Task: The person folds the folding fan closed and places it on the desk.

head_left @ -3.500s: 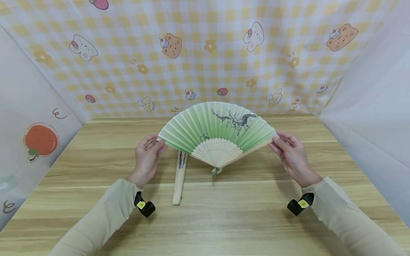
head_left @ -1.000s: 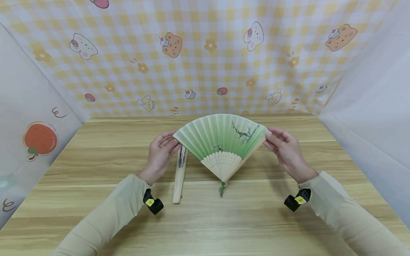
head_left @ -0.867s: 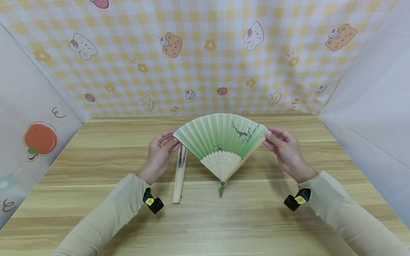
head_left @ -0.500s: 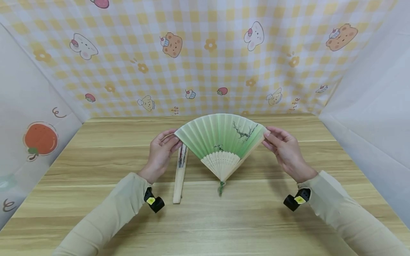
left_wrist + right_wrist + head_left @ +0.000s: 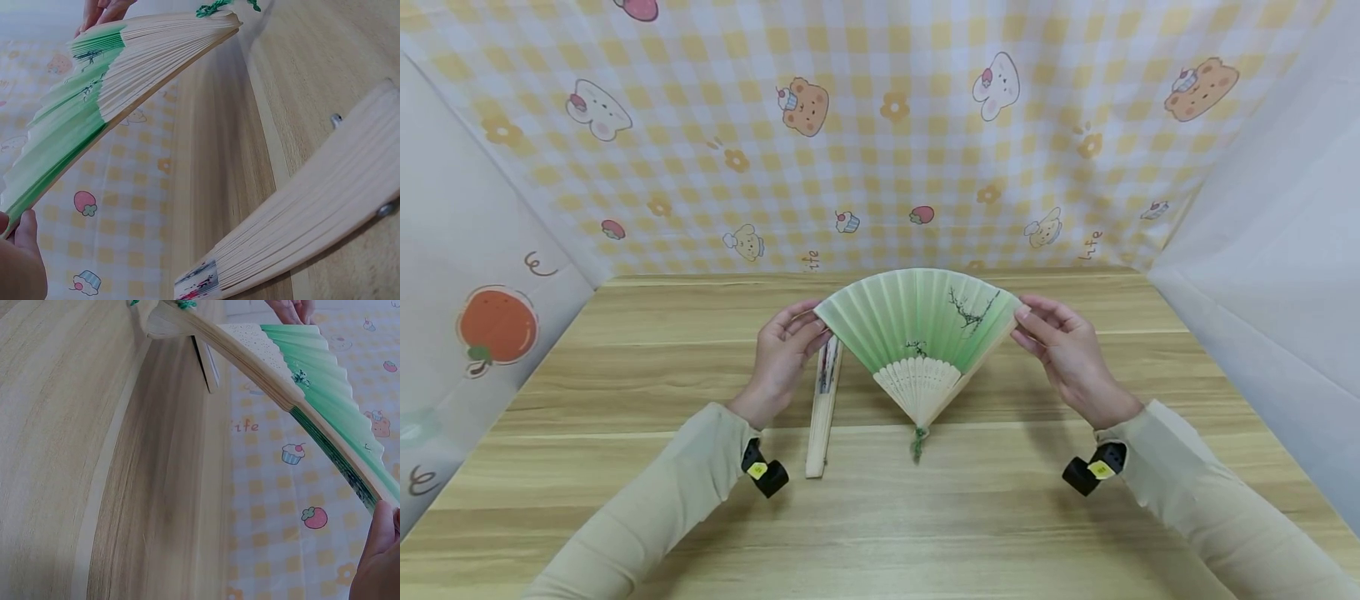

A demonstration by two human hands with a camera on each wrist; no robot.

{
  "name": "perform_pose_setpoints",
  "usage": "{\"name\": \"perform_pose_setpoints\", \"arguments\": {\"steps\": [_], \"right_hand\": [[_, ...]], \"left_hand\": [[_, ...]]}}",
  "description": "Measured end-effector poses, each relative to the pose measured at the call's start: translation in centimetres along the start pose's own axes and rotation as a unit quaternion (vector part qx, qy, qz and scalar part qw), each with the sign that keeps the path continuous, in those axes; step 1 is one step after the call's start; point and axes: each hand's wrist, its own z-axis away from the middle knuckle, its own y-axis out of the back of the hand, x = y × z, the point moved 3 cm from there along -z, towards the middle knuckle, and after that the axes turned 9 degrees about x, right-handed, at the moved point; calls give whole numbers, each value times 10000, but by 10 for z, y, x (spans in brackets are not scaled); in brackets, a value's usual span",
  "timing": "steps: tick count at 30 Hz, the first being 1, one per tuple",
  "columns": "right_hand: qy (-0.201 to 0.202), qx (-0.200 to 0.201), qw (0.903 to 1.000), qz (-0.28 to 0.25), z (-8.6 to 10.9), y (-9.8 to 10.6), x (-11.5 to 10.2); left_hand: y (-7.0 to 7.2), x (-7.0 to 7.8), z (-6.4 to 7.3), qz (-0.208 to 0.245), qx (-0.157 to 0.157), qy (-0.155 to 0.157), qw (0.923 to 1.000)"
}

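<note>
Between my hands a green folding fan (image 5: 895, 312) is partly spread, with a dark branch print and pale pierced ribs. Its pivot end points toward me, and a green tassel (image 5: 918, 445) hangs from it. My left hand (image 5: 781, 354) pinches the fan's upper left corner between thumb and fingers. At the upper right corner, my right hand (image 5: 1071, 354) pinches the outer rib. In the right wrist view, several folds are stacked along the fan's near guard (image 5: 337, 459). A second folding fan (image 5: 821, 425), closed and pale wood, lies on the table by my left hand, its far end partly hidden.
The wooden table (image 5: 925, 533) stretches across the view. Behind it hangs a yellow checked cloth (image 5: 880, 150) with cartoon prints. White cloth walls stand at the left and right.
The green fan has narrowed from a wide spread, and its pivot has come lower toward me. My left hand has moved right and my right hand a little left, both keeping their pinch.
</note>
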Motion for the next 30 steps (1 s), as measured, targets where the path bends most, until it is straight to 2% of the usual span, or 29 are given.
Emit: {"name": "perform_pose_setpoints", "arguments": {"steps": [9,24,30], "right_hand": [[3,-48,10000,-21,0,-3,2],[45,-204,9998,51,1,-8,1],[58,-332,9994,25,1,-12,3]], "left_hand": [[-1,-1,0,68,-191,-16,9998],[-8,2,-2,-153,-41,4,9999],[-13,4,-2,-257,-138,-38,9996]]}}
